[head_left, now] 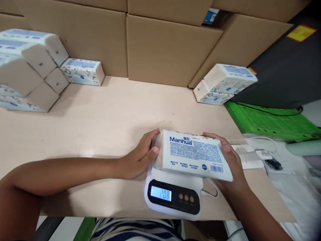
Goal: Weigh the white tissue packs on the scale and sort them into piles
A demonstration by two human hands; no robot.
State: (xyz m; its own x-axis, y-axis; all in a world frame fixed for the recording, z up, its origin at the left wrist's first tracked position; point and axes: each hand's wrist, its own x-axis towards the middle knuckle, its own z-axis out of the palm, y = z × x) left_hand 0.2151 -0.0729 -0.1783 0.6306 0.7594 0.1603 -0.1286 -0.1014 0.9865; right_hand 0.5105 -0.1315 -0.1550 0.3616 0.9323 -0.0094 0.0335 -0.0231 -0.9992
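A white tissue pack (193,154) with blue "Manhua" print sits on or just over a white digital scale (173,214), between my two hands. Its printed broad side faces me. My left hand (140,157) presses on the pack's left end, thumb in front and fingers behind. Around the right end, my right hand (232,160) is wrapped, with part of its fingers hidden behind the pack. The scale's lit display (161,193) appears to read 2.08. Whether the pack's full weight rests on the scale, I cannot tell.
Several tissue packs (33,65) are stacked at the left, with one more pack (82,72) beside them. Two packs (227,80) are stacked at the back right. Cardboard boxes (163,50) line the table's (105,124) rear. Right of it lie a green crate (273,120) and cables.
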